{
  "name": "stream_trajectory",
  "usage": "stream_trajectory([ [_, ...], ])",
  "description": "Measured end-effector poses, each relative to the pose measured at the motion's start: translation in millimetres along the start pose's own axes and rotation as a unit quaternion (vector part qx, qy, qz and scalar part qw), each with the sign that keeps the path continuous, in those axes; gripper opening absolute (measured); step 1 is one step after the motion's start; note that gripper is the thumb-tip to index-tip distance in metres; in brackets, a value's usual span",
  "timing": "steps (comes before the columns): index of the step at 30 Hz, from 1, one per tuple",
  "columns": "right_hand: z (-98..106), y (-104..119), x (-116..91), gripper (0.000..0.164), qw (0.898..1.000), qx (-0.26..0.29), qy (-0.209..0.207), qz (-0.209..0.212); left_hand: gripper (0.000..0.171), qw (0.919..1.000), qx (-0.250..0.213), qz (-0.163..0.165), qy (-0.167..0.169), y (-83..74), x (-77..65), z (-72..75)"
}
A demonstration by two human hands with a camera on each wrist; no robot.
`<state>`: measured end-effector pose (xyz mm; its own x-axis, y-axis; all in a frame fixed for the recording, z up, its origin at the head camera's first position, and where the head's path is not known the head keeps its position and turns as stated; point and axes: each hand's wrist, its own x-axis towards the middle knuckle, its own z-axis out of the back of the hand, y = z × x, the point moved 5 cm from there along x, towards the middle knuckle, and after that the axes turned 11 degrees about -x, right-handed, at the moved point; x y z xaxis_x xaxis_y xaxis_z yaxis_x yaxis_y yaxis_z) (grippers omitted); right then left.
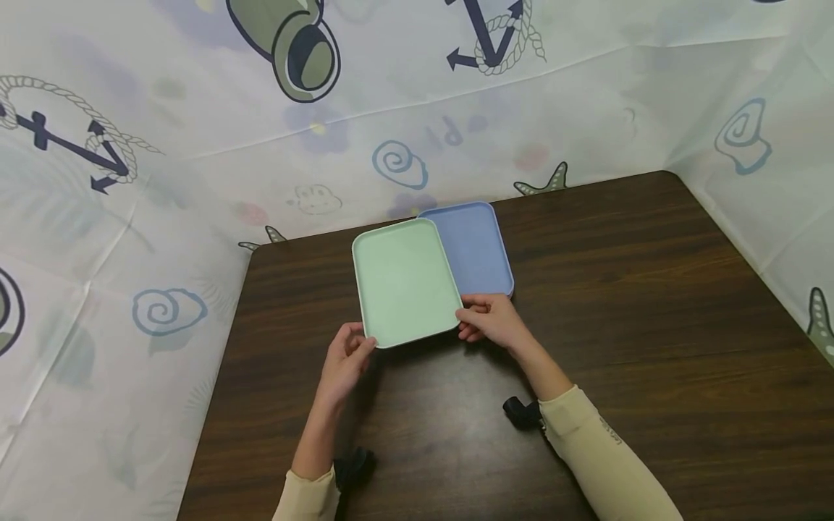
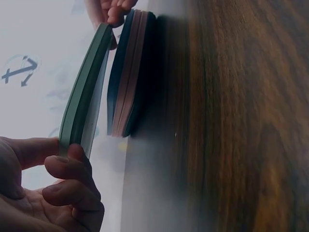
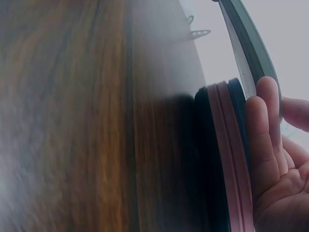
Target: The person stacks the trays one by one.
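A light green rectangular tray (image 1: 407,282) with a low raised rim is held in the air between both hands. My left hand (image 1: 342,362) pinches its near left corner, thumb on top and fingers underneath. At the near right corner, my right hand (image 1: 493,320) pinches the tray the same way. Behind and partly under it, a blue tray (image 1: 478,250) lies on top of a stack. Both wrist views show pink tray edges (image 2: 129,77) between darker ones in that stack. A gap separates the green tray's edge (image 3: 251,43) from the stack.
The stack stands on a dark brown wood-grain table (image 1: 619,289), near its back edge. A pale cloth (image 1: 417,94) printed with anchors and shells hangs behind and beside the table. Black wrist devices (image 1: 521,412) are on both forearms.
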<state>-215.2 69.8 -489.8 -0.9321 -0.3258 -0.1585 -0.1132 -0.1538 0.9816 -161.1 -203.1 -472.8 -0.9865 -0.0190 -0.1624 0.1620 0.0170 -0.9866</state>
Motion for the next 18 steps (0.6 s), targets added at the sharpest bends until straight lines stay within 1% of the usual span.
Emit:
stream_trajectory([
  [4, 7.9, -1.8, 0.5, 0.048, 1.0, 0.0, -0.02, -0.001, 0.026, 1.0, -0.002, -0.008, -0.002, 2.0, 9.2, -7.2],
  [6, 11.5, -3.5, 1.3, 0.047, 0.999, 0.004, -0.032, -0.002, 0.026, 0.9998, 0.002, -0.017, -0.007, 5.4, 14.7, -9.4],
  [8, 14.4, -5.0, 2.4, 0.047, 0.999, 0.009, -0.041, -0.002, 0.027, 0.9997, 0.002, -0.02, -0.013, 4.8, 18.7, -12.9],
  [12, 20.0, -5.6, 3.6, 0.047, 0.998, 0.017, -0.057, 0.002, 0.028, 0.9997, -0.006, -0.024, -0.009, -3.4, 23.5, -21.0],
  [15, 24.4, -5.0, 3.2, 0.046, 0.997, 0.02, -0.07, 0.002, 0.029, 0.9998, -0.007, -0.018, 0.001, -13.5, 24.5, -28.2],
  [18, 28.0, -4.8, 3.0, 0.045, 0.997, 0.017, -0.08, -0.003, 0.03, 0.9999, -0.004, -0.01, 0.001, -18.5, 26.2, -33.6],
])
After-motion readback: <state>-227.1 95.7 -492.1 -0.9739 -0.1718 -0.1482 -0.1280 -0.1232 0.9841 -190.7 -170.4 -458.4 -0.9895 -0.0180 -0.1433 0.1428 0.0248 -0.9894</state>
